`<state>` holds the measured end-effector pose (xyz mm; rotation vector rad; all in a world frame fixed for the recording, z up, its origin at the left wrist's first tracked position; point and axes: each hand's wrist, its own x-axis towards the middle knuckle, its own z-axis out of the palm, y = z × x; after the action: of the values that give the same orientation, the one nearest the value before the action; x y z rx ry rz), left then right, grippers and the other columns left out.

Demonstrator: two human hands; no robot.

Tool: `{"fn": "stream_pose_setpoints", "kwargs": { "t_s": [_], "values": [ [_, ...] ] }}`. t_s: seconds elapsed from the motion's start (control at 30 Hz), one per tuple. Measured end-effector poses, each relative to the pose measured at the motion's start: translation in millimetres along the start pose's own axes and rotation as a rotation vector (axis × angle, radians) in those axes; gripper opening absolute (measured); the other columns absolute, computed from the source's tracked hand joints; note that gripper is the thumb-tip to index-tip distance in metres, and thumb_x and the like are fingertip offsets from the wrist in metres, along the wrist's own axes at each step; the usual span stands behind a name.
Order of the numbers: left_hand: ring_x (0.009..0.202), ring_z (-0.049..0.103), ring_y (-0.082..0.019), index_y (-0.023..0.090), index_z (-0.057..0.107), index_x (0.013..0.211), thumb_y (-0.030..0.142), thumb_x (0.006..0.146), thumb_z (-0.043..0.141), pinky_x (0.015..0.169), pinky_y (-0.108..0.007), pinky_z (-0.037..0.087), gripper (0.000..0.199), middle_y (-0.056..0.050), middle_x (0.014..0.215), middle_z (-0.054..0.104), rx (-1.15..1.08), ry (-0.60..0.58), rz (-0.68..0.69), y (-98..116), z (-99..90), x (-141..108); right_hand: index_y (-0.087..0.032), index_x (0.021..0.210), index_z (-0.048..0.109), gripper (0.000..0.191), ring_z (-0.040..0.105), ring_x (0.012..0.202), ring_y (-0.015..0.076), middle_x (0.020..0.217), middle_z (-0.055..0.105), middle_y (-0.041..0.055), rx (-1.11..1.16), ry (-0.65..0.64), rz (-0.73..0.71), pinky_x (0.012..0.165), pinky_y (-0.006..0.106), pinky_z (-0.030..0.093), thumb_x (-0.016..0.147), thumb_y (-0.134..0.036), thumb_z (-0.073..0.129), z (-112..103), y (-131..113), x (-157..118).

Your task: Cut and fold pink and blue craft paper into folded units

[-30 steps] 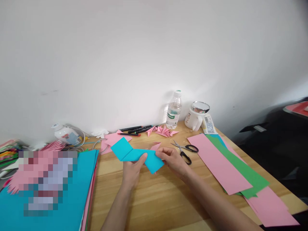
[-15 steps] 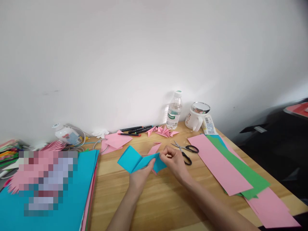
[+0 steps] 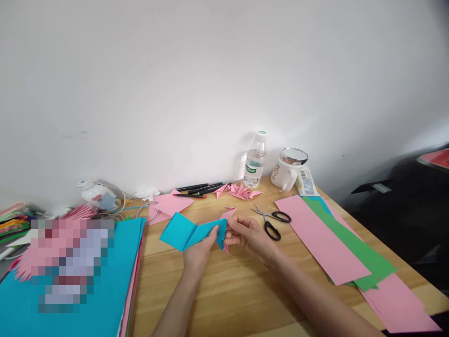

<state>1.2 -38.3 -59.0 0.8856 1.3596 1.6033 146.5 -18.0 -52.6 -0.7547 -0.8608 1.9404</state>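
Note:
A creased sheet of blue paper (image 3: 179, 231) is held above the table, its left panel sticking out flat and its right end bent down. My left hand (image 3: 199, 255) grips it from below, thumb lying on top near the middle fold. At the right end, my right hand (image 3: 249, 234) has its bent fingers closed on the paper's edge; the fingertips are partly hidden. Behind and under the hands lies a folded pink paper piece (image 3: 229, 214), mostly covered. Just right of my right hand, scissors (image 3: 271, 223) with black handles rest on the wood with blades apart.
Pink strips (image 3: 321, 241) and green paper (image 3: 368, 262) overlap at the right. Along the wall stand a water bottle (image 3: 255, 161) and a white mug (image 3: 285, 173), near folded pink pieces (image 3: 240, 191) and black pens (image 3: 205, 188). A blue paper stack (image 3: 115, 276) fills the left.
The blue paper has shifted left and its right end is now folded down. My right hand has moved slightly left, its fingers now lower along that edge.

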Motion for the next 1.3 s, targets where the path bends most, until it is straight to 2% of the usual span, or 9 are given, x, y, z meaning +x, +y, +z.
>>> {"fn": "stream_pose_setpoints", "kwargs": {
  "t_s": [0.1,0.2,0.33,0.5,0.7,0.9,1.07,1.17,1.3],
  "values": [
    [0.055,0.059,-0.018,0.023,0.063,0.050,0.027,0.052,0.078,0.063,-0.030,0.050,0.015,0.002,0.056,0.065,0.116,-0.002,0.036,8,0.8,-2,-0.015,0.069,0.061,0.027,0.060,0.050,0.0094,0.058,0.064,-0.0013,-0.018,-0.063,-0.030,0.053,0.022,0.052,0.064,-0.036,0.076,-2,0,-1],
    [0.050,0.057,-0.017,0.021,0.063,0.050,0.028,0.053,0.076,0.054,-0.029,0.049,0.015,0.000,0.054,0.065,0.199,-0.020,0.028,8,0.9,-4,-0.015,0.074,0.063,0.025,0.058,0.049,0.0081,0.058,0.064,-0.0023,-0.037,-0.050,-0.037,0.052,0.021,0.051,0.064,-0.033,0.077,-7,2,0],
    [0.054,0.060,-0.019,0.018,0.066,0.054,0.029,0.055,0.074,0.057,-0.032,0.049,0.014,-0.003,0.058,0.067,0.237,-0.086,0.002,7,-0.2,-5,-0.015,0.070,0.066,0.023,0.058,0.050,0.0074,0.060,0.065,-0.0019,-0.056,-0.003,-0.046,0.050,0.019,0.050,0.058,-0.030,0.080,-12,3,2],
    [0.057,0.060,-0.019,0.016,0.067,0.057,0.029,0.054,0.075,0.058,-0.031,0.050,0.016,-0.004,0.060,0.068,0.171,-0.164,-0.040,8,-0.5,-5,-0.016,0.061,0.067,0.019,0.057,0.050,0.0074,0.060,0.066,-0.0013,-0.084,-0.020,-0.067,0.051,0.019,0.049,0.056,-0.028,0.081,-13,1,2],
    [0.056,0.060,-0.019,0.016,0.068,0.056,0.030,0.057,0.073,0.059,-0.031,0.050,0.015,-0.004,0.060,0.068,-0.015,-0.342,-0.182,15,3.2,-7,-0.019,0.077,0.072,0.024,0.057,0.051,0.0089,0.067,0.068,0.0000,-0.116,-0.067,-0.098,0.051,0.022,0.048,0.057,-0.030,0.080,-11,1,0],
    [0.054,0.060,-0.018,0.018,0.067,0.054,0.028,0.057,0.073,0.056,-0.029,0.049,0.011,-0.003,0.057,0.067,0.089,-0.293,-0.089,12,-1.1,-7,-0.017,0.063,0.069,0.020,0.057,0.048,0.0096,0.060,0.067,-0.0004,-0.146,-0.064,-0.051,0.049,0.022,0.047,0.053,-0.028,0.082,-13,-4,-2],
    [0.053,0.060,-0.018,0.021,0.067,0.054,0.026,0.057,0.073,0.054,-0.028,0.048,0.008,-0.001,0.057,0.067,0.271,-0.274,0.039,12,-3.7,-3,-0.016,0.059,0.066,0.019,0.057,0.054,0.0106,0.062,0.066,0.0003,-0.252,-0.122,-0.081,0.053,0.023,0.045,0.060,-0.030,0.078,-13,-11,-3],
    [0.051,0.059,-0.017,0.021,0.065,0.051,0.028,0.056,0.074,0.051,-0.027,0.047,0.012,-0.001,0.054,0.065,0.300,-0.239,0.008,11,-3.0,-3,-0.016,0.059,0.064,0.020,0.058,0.060,0.0121,0.064,0.065,0.0000,-0.301,-0.144,-0.104,0.058,0.025,0.045,0.061,-0.031,0.077,-13,-16,-5],
    [0.054,0.058,-0.016,0.019,0.063,0.052,0.036,0.062,0.072,0.056,-0.028,0.048,0.022,-0.001,0.056,0.065,0.181,-0.251,-0.041,7,-2.0,-4,-0.017,0.062,0.063,0.022,0.058,0.060,0.0126,0.064,0.064,-0.0005,-0.322,-0.134,-0.135,0.061,0.027,0.045,0.063,-0.034,0.076,-14,-18,-5]
  ]
}}
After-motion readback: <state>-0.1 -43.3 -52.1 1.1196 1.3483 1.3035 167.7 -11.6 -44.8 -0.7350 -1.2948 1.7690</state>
